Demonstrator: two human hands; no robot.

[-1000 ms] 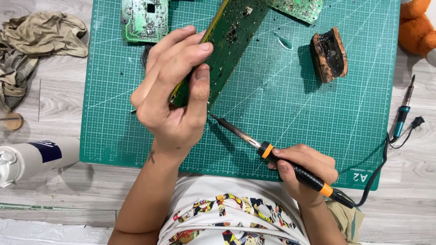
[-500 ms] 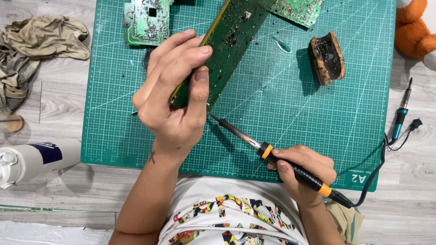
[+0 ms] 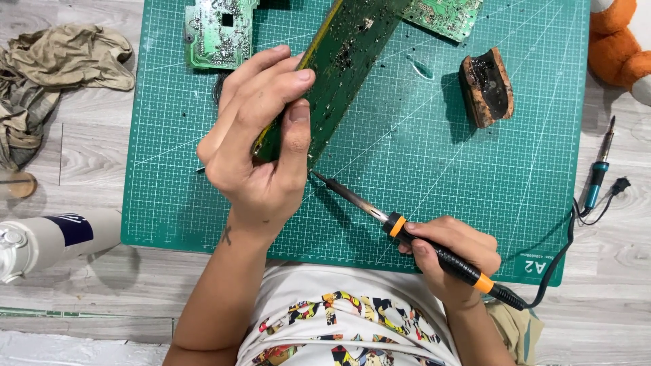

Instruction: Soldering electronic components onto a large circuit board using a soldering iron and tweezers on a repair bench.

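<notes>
Left hand point(image 3: 261, 146): closed around the lower end of a long green circuit board point(image 3: 342, 64), thumb across its face; board tilted, rising away over the cutting mat point(image 3: 475, 183).
Right hand point(image 3: 451, 254): gripped the black-and-orange handle of a soldering iron point(image 3: 400, 227); tip lay at the board's lower edge, beside the left thumb.
Mat, far edge: two smaller circuit boards point(image 3: 218, 30).
Mat, right: charred brown block point(image 3: 487, 87).
Floor, right: second iron point(image 3: 598, 173), orange plush toy point(image 3: 617, 44).
Floor, left: crumpled cloth point(image 3: 57, 64), white canister point(image 3: 47, 237).
</notes>
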